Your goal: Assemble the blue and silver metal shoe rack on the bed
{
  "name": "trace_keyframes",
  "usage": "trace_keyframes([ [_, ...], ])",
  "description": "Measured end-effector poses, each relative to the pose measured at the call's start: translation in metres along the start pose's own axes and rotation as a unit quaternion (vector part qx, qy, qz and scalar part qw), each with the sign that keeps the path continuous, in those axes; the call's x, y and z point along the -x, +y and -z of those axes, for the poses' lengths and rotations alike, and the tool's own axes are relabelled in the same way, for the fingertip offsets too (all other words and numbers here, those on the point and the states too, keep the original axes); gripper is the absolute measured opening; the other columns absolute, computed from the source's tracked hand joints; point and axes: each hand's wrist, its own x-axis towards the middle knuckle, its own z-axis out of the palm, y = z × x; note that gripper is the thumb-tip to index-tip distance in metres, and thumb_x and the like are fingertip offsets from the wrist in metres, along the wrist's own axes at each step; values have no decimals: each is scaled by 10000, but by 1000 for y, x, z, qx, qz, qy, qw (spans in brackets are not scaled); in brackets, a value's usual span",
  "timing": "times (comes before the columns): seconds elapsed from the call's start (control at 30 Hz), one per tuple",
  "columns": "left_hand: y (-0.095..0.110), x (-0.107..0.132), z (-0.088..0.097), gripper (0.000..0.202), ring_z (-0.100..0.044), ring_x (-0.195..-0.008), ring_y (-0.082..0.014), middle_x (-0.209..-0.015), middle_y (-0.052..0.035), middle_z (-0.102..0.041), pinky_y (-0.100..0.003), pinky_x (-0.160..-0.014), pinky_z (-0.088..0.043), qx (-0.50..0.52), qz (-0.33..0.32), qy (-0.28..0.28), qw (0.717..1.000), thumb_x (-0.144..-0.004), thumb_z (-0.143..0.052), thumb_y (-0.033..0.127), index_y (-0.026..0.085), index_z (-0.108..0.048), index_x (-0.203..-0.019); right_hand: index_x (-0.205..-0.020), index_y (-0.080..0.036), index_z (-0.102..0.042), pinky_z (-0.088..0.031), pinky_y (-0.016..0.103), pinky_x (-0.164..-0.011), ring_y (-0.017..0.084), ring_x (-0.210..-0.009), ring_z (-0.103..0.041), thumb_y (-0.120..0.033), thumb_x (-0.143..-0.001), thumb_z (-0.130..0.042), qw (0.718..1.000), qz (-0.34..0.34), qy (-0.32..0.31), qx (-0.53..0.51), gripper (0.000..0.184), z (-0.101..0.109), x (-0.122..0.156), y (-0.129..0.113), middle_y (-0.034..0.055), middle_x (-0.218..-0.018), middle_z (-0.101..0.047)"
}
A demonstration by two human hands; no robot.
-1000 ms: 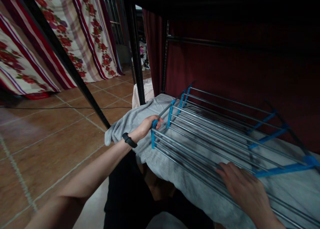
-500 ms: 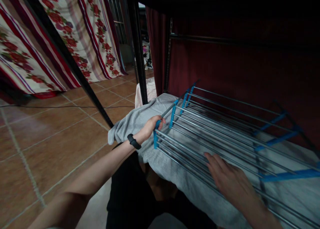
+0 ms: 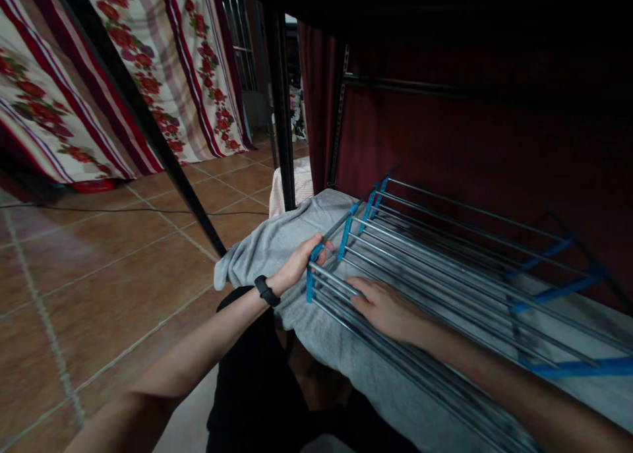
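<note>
A shoe rack of silver metal tubes, blue plastic end pieces and dark poles lies tilted on a grey cloth. My left hand, with a black band on the wrist, is closed around the near-left corner, at a blue end piece and its pole. My right hand is over the nearest tubes, close to that corner. Its fingers point left and its thumb is a little apart from them; whether the fingertips press on the tubes is hard to tell. The rack's far right end fades into shadow.
Grey cloth covers the low surface under the rack. A black metal frame rises around it, with a dark red curtain behind. To the left are brown floor tiles, a thin cable and a floral curtain.
My right hand has moved left along the near tubes, toward my left hand. My left hand keeps its hold on the corner. The view has shifted slightly.
</note>
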Motion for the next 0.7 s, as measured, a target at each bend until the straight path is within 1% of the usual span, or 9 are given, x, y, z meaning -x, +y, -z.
trace_keyframes([
  [0.1, -6, 0, 1, 613, -326, -480, -112, -552, 31, -424, -246, -485, -304, 31, -4, -17, 999, -920, -337, 685, 142, -611, -995, -1173, -209, -618, -468, 298, -812, 201, -964, -658, -288, -995, -390, 1000, -17, -17, -10, 300, -2, -1, 1, 73, -1047, -714],
  [0.2, -9, 7, 5, 650, -390, -540, -119, -637, 1, -491, -252, -536, -355, 47, -35, -35, 998, -923, -343, 693, 128, -607, -1105, -1155, -218, -609, -454, 288, -773, 198, -932, -656, -299, -1000, -383, 999, -24, -37, -20, 286, -1, 1, 1, 62, -999, -715],
  [0.27, -9, 15, 12, 598, -497, -661, -142, -766, -27, -565, -261, -631, -418, 41, -53, -51, 996, -912, -496, 613, 149, -532, -1288, -1150, -216, -604, -452, 291, -783, 200, -950, -654, -297, -1004, -367, 998, -27, -46, -31, 290, 0, 3, 1, 66, -1009, -713],
  [0.33, -8, 22, 20, 707, -568, -826, -176, -917, -50, -610, -288, -751, -457, 22, -63, -81, 994, -869, -653, 473, 215, -364, -1460, -1163, -217, -598, -455, 295, -792, 203, -963, -651, -299, -1005, -365, 998, -30, -48, -41, 293, 0, 3, 1, 69, -1014, -713],
  [0.37, -8, 25, 25, 775, -580, -894, -190, -983, -58, -617, -304, -802, -463, 9, -64, -103, 993, -850, -693, 417, 247, -305, -1498, -1171, -220, -595, -456, 296, -794, 203, -965, -651, -299, -1003, -370, 997, -30, -49, -45, 291, 0, 4, 1, 67, -1015, -713],
  [0.4, -8, 27, 30, 797, -582, -939, -198, -1030, -64, -616, -318, -838, -465, -4, -63, -126, 990, -842, -708, 385, 267, -289, -1509, -1177, -225, -592, -457, 294, -795, 202, -963, -651, -298, -1000, -377, 997, -30, -51, -49, 287, 0, 4, 1, 64, -1015, -714],
  [0.5, -9, 26, 40, 688, -572, -943, -191, -1043, -59, -598, -318, -852, -464, -30, -51, -165, 985, -841, -708, 368, 271, -409, -1453, -1172, -232, -590, -459, 291, -794, 199, -952, -652, -288, -992, -386, 996, -31, -56, -61, 277, 0, 4, 1, 55, -1016, -714],
  [0.63, -15, 19, 44, 609, -546, -878, -174, -983, -40, -566, -292, -793, -462, -21, -48, -171, 984, -819, -731, 381, 267, -483, -1363, -1176, -234, -583, -456, 286, -772, 197, -922, -654, -281, -996, -362, 995, -33, -64, -68, 289, 1, 4, 1, 51, -994, -712],
  [0.7, -18, 15, 44, 517, -533, -857, -161, -984, -32, -548, -274, -768, -454, -24, -55, -157, 986, -815, -737, 376, 263, -533, -1275, -1189, -228, -572, -448, 286, -744, 198, -887, -654, -281, -1000, -345, 996, -37, -61, -58, 300, 2, 4, 3, 52, -962, -709],
])
